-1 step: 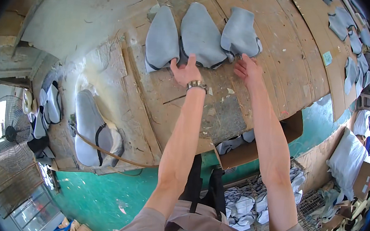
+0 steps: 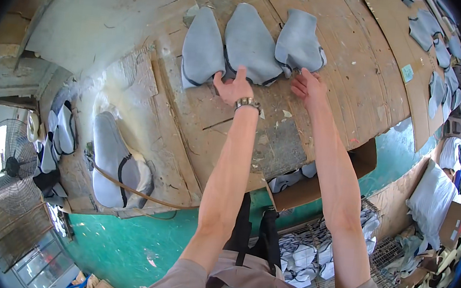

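Note:
Three grey fabric shoe uppers with black edging lie side by side on the cardboard-covered table: a left upper, a middle upper and a right upper. My left hand, wearing a bracelet, has its thumb and finger spread. One digit touches the lower edge of the left upper, the other rests against the middle upper. My right hand is closed, with fingers curled and the fingertips at the lower edge of the right upper. What lies under those fingertips is partly hidden.
Nearer on the left is a larger grey upper beside a curved cord. More grey pieces lie far right. A cardboard box with grey pieces sits below the table edge. A fan stands at left.
My left hand has shifted very slightly to the right. My right hand and the three uppers look nearly the same.

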Tool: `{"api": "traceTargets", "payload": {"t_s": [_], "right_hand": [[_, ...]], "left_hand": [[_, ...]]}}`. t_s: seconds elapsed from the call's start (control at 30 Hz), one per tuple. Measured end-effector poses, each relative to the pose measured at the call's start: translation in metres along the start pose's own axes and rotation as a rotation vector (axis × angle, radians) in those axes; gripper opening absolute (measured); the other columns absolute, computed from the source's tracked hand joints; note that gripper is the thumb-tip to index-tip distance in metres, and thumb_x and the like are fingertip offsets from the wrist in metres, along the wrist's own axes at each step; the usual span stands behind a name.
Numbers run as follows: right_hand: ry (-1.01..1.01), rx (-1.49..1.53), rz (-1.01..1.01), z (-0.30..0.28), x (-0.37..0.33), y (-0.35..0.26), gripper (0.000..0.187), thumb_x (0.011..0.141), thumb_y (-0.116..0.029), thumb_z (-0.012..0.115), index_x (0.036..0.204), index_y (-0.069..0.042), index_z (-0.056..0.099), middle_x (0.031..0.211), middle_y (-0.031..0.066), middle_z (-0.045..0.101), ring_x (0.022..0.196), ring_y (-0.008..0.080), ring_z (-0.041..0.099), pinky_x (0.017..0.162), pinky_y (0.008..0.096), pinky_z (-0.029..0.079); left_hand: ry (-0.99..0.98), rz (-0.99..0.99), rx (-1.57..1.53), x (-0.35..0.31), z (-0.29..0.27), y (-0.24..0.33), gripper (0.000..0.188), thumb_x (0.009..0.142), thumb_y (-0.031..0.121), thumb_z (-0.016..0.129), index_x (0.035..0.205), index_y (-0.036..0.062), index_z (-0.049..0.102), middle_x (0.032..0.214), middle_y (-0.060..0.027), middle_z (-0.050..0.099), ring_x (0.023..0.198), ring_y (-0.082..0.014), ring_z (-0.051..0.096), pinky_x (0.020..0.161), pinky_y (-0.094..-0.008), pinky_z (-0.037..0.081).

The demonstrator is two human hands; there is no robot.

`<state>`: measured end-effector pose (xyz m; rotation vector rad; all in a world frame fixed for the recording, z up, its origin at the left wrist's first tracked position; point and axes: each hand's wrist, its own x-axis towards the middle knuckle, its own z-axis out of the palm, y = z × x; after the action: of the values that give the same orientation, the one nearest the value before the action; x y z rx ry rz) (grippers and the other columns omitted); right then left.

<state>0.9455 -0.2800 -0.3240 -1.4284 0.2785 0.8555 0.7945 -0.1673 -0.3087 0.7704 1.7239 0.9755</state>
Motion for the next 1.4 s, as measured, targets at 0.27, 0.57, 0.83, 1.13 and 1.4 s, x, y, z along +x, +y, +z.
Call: {"api": "traceTargets", "payload": {"t_s": [0.27, 0.57, 0.83, 1.13, 1.4], "right_hand": [[0.036, 0.126, -0.07, 0.001, -0.042, -0.032, 0.034, 0.091, -0.021, 0.075, 0.114, -0.009, 0.053, 0.11, 0.0119, 0.069, 0.093, 0.0252, 0.072, 0.078, 0.0422, 0.059], [-0.141, 0.362, -0.426, -0.085, -0.225, -0.124, 0.026, 0.091, -0.015, 0.075, 0.111, -0.011, 0.058, 0.102, 0.0094, 0.073, 0.093, 0.0216, 0.073, 0.078, 0.0371, 0.06], [0.154, 0.652, -0.412, -0.246, -0.336, -0.066, 0.018, 0.094, -0.01, 0.071, 0.111, -0.01, 0.064, 0.101, 0.0084, 0.074, 0.086, 0.0183, 0.073, 0.076, 0.0318, 0.059], [0.702, 0.881, -0.515, -0.475, -0.472, -0.016, 0.018, 0.093, -0.014, 0.073, 0.106, -0.007, 0.062, 0.096, 0.0077, 0.073, 0.081, 0.0168, 0.073, 0.071, 0.0287, 0.059], [1.172, 1.01, -0.729, -0.674, -0.585, 0.085, 0.021, 0.094, -0.012, 0.072, 0.111, -0.007, 0.06, 0.097, 0.0108, 0.074, 0.084, 0.021, 0.074, 0.079, 0.0338, 0.058]], "left_hand": [[0.097, 0.039, -0.079, -0.021, 0.025, 0.045, 0.047, 0.073, 0.001, 0.076, 0.116, 0.0042, 0.058, 0.108, -0.015, 0.066, 0.096, -0.0304, 0.066, 0.083, -0.0446, 0.052], [-0.704, 0.089, -0.495, -0.089, -0.073, 0.138, 0.057, 0.083, -0.009, 0.064, 0.135, 0.0082, 0.048, 0.115, -0.0116, 0.066, 0.096, -0.0281, 0.069, 0.081, -0.0468, 0.06], [-1.016, -0.054, -0.41, -0.263, -0.073, 0.088, 0.065, 0.086, -0.006, 0.067, 0.142, 0.0154, 0.045, 0.124, -0.0067, 0.064, 0.104, -0.0231, 0.066, 0.083, -0.0408, 0.056], [-1.588, -0.121, 0.127, -0.525, -0.065, -0.033, 0.065, 0.094, 0.002, 0.067, 0.15, 0.0175, 0.039, 0.134, -0.0074, 0.061, 0.115, -0.0268, 0.063, 0.095, -0.0481, 0.055], [-2.248, -0.346, 0.393, -0.816, -0.116, -0.235, 0.064, 0.095, 0.002, 0.065, 0.152, 0.0118, 0.038, 0.135, -0.0088, 0.059, 0.116, -0.0214, 0.061, 0.097, -0.0393, 0.05]]}}
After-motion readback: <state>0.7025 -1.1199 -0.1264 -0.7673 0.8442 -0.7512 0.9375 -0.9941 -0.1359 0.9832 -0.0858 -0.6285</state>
